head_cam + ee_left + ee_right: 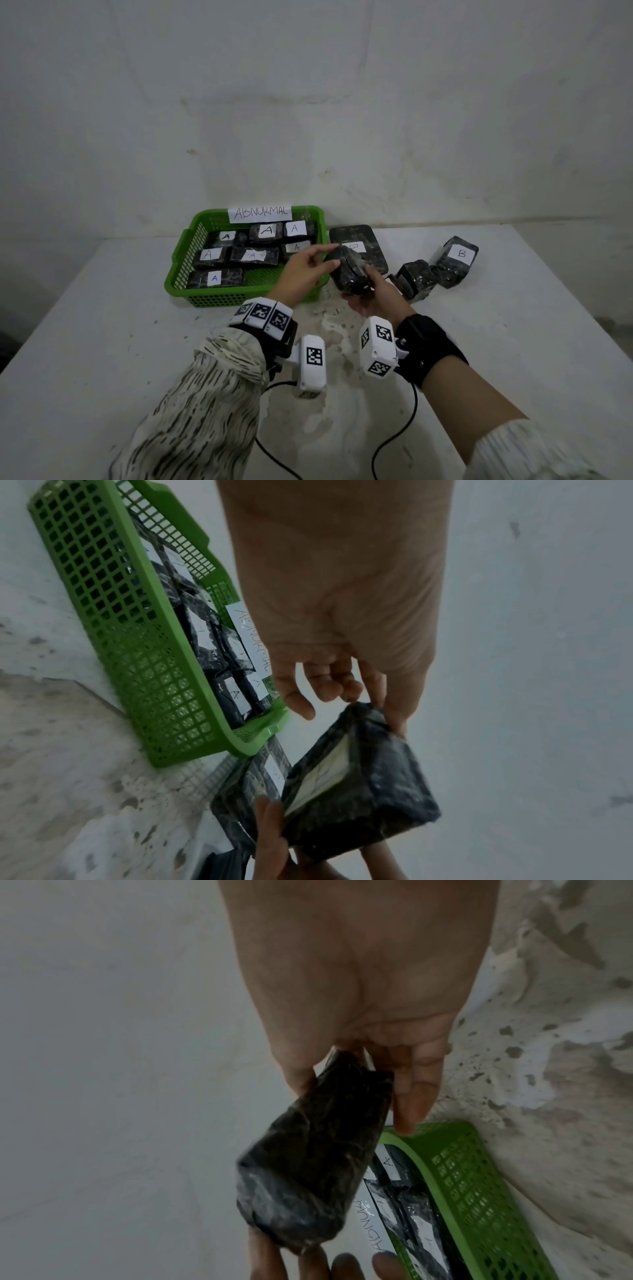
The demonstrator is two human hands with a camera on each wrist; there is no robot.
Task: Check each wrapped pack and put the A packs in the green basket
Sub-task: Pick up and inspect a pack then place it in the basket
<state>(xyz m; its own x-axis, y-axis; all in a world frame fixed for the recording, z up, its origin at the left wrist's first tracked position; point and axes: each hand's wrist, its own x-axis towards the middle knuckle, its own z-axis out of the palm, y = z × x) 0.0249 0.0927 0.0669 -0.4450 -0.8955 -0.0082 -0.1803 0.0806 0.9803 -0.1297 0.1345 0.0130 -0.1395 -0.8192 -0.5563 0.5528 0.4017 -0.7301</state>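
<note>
A black wrapped pack (346,270) is held above the table just right of the green basket (178,270). My left hand (322,258) pinches its far end with thumb and forefinger (399,718). My right hand (371,289) grips its near end from below, its fingers (411,1096) curled along the pack (308,1164). A white label shows on one face of the pack (369,791); its letter is unreadable. The basket (113,610) carries an "ABNORMAL" sign (259,213) and holds several packs marked A (267,231).
Right of the basket, on the white table (102,308), lie a flat dark pack (371,253), a smaller pack (416,275) and a pack marked B (457,258). Two black cables (404,428) trail from the wrist cameras towards the table's near edge. A wall stands close behind.
</note>
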